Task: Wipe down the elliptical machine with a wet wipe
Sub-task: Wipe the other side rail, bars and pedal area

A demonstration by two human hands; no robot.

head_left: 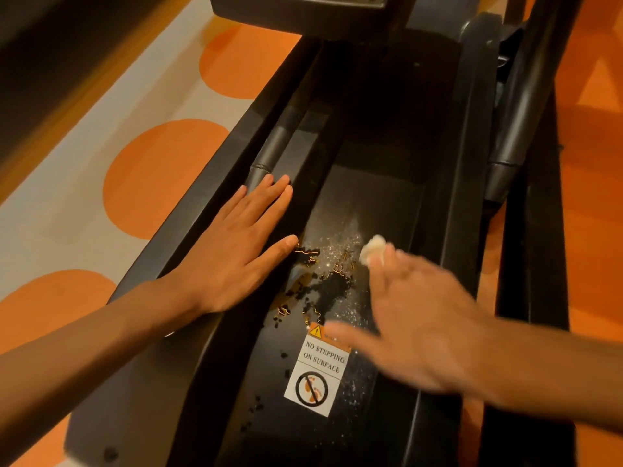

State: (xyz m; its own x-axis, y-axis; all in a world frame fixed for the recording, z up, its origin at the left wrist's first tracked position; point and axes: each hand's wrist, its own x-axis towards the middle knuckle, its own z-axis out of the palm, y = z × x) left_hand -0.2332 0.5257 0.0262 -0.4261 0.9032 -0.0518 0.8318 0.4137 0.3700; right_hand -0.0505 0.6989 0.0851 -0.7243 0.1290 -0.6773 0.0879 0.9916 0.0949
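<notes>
While the left hand [232, 261] lies flat on the elliptical machine [209, 183], the right hand [428, 318], fingers straight, presses a wet wipe [371, 249].

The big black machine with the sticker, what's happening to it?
A person is wiping the elliptical machine clean. Their right hand, blurred, pushes a wadded white wet wipe with its fingertips on the black middle cover. Their left hand rests flat on the left side rail. Wet smears and dark specks show near the warning sticker, so it isn't clean yet.
</notes>
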